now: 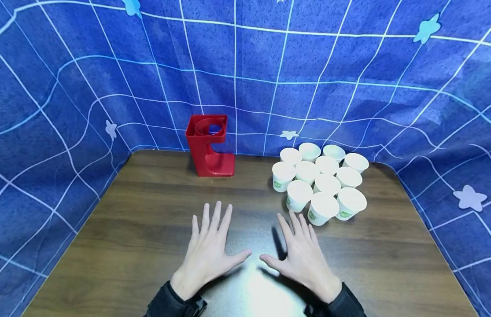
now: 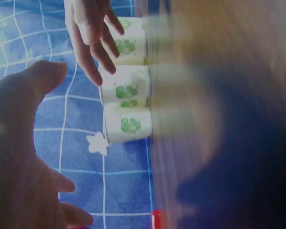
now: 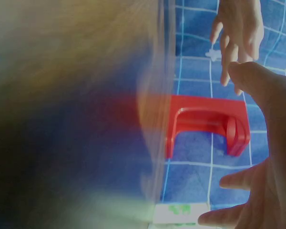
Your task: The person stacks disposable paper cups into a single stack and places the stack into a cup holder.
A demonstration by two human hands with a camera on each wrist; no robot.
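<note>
Both hands hover over a wooden table with fingers spread, holding nothing. My left hand is below a red plastic stand in the head view, apart from it. The stand has a round ring at its top and a flat base. My right hand is just in front of a group of white paper cups; whether its fingertips touch the nearest cup I cannot tell. Several cups stand upright, mouths up, close together, with green prints on their sides. In the right wrist view the red stand appears sideways beyond the right hand.
The brown wooden table has rounded far corners. A blue cloth with a white grid and star shapes hangs behind it and at both sides. Bright glare lies on the table between the wrists.
</note>
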